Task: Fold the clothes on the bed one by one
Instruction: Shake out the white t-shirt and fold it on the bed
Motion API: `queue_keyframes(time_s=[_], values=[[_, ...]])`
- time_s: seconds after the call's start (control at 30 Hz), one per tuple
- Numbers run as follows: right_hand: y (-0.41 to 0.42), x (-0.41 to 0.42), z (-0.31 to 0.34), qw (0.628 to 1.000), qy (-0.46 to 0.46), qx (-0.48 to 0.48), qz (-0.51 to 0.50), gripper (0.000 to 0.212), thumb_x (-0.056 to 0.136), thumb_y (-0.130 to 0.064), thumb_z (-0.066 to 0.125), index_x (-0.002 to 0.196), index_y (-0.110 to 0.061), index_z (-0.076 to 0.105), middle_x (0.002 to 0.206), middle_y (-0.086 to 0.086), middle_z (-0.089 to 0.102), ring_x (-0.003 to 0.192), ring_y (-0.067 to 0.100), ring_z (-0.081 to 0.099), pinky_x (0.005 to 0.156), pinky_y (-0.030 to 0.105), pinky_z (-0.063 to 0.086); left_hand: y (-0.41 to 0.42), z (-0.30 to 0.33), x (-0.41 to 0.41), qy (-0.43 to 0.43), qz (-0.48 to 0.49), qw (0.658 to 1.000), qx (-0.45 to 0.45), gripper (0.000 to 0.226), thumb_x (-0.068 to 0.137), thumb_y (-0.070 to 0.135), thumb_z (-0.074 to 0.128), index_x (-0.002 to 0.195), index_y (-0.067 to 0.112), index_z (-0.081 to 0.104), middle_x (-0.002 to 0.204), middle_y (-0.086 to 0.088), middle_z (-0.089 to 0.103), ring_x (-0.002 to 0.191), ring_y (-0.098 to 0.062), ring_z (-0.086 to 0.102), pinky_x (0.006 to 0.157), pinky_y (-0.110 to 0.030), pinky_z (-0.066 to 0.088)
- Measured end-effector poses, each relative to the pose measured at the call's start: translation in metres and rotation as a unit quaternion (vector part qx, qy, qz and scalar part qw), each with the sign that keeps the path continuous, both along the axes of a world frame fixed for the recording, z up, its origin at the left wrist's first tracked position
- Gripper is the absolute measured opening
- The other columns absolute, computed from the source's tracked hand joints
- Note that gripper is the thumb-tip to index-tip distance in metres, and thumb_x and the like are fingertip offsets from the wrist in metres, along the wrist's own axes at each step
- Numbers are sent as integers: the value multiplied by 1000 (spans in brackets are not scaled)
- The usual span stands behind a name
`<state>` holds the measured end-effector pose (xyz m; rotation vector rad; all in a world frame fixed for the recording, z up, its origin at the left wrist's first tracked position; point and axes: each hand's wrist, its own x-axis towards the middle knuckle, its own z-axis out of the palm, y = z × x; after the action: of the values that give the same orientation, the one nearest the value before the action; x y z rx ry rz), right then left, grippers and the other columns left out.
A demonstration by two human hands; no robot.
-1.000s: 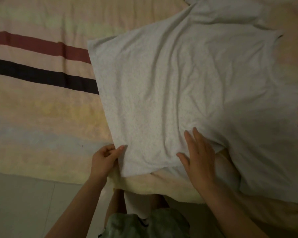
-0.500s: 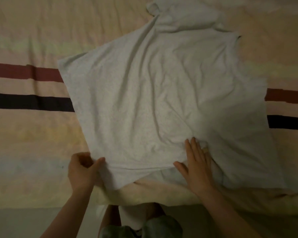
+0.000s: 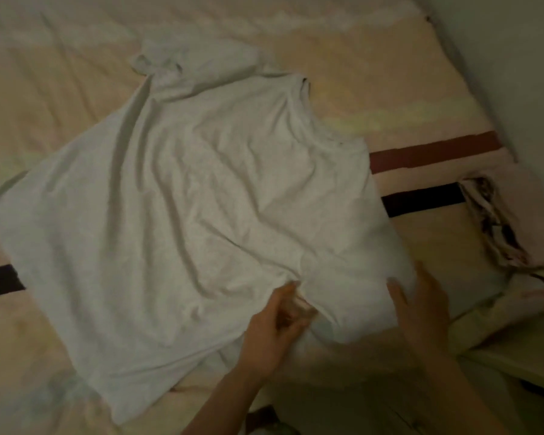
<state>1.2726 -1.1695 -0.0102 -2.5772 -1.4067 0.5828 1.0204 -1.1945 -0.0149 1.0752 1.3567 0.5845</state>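
A pale grey T-shirt [image 3: 201,215] lies spread and wrinkled across the striped bed [image 3: 390,98], its collar end bunched at the far side. My left hand [image 3: 274,328] grips a fold of the shirt near its lower right part, fingers curled into the cloth. To the right of it, my right hand [image 3: 421,306] lies with straight fingers on the shirt's right edge.
A white garment with a dark print [image 3: 509,233] lies crumpled at the bed's right side, near the wall [image 3: 515,73]. Red and black stripes run across the sheet. The bed's front edge is just below my hands.
The view has swung left, so the shirt sits further left. My left hand let go of the lower left corner and moved right to grip cloth near the right hand. The right hand slid to the shirt's right edge.
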Motion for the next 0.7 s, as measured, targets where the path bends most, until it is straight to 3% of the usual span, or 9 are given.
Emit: queue_keyframes(time_s=[0.07,0.13,0.2,0.3,0.4,0.47,0.53,0.57,0.7], values=[[-1,23,-5,997,10,-42,-63,58,86,-34,65,130,-2,46,120,23,54,110,41,50,88,45,42,-4,-8,34,-40,-39,998,-20,63,78,27,73,134,34,46,101,8,66,91,3,63,82,-16,49],[-5,37,-9,993,35,-53,-99,40,81,-35,70,103,-4,56,97,21,56,93,36,54,72,39,40,-8,-15,59,-71,-50,995,-54,68,78,23,75,137,37,43,126,17,57,110,5,57,92,-21,49],[-10,46,-15,992,47,-52,-107,32,79,-33,73,84,-7,56,85,16,56,80,31,53,65,33,35,-12,-22,75,-99,-30,990,-92,69,78,15,76,135,38,46,133,15,54,116,2,55,95,-27,50],[-14,53,-22,990,67,-52,-116,25,82,-29,70,85,-5,65,84,16,61,77,32,55,66,33,41,-12,-26,91,-85,-11,989,-120,59,73,27,74,125,47,52,128,4,59,112,-13,61,89,-40,55],[-11,49,-10,982,128,-18,-135,16,87,-19,64,85,-4,63,81,13,61,75,29,55,66,32,41,-9,-21,102,-62,4,993,-98,42,83,14,70,118,33,57,126,14,56,112,-1,56,90,-29,53],[-4,42,5,973,171,22,-151,12,90,-17,60,87,-6,61,80,9,59,74,24,53,66,30,39,-2,-12,105,-62,56,991,-107,28,84,8,69,105,25,64,106,7,66,88,3,63,74,-21,54],[5,32,22,969,192,58,-145,14,90,-18,59,82,-7,60,76,9,58,70,25,53,62,30,40,7,-1,101,-69,122,978,-153,15,84,11,69,91,23,71,72,-1,66,61,-10,62,60,-22,51],[11,25,30,966,203,73,-139,16,90,-20,59,78,-9,59,74,8,59,68,24,53,60,29,40,12,3,96,-80,154,969,-174,12,84,11,68,85,23,74,64,-3,63,58,-15,58,59,-25,49],[52,-7,58,952,252,120,-128,12,89,-20,60,78,-20,57,74,-7,58,67,7,55,55,14,37,36,20,71,-161,243,932,-217,11,85,10,64,82,8,74,78,-6,67,72,-15,60,64,-25,51]])
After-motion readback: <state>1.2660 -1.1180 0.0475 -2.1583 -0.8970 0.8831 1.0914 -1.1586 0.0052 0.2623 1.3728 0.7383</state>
